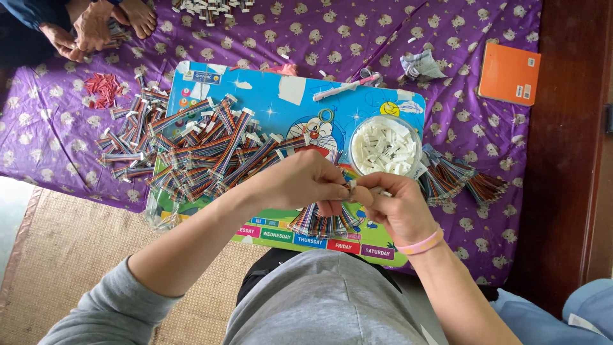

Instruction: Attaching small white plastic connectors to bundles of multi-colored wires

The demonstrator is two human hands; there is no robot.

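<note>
My left hand (306, 182) and right hand (389, 204) are both closed, pinching the end of a flat rainbow-coloured ribbon cable (322, 222), which hangs just below them. I keep the wires aligned, fingertips close to the tip.

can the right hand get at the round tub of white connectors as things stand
Probably yes: the round tub of white connectors sits open-topped just beyond the right hand, nothing between them. But that hand is pinching a multicoloured wire bundle with the left hand.

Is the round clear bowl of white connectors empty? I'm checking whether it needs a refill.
No, the clear bowl is filled with small white connectors.
</note>
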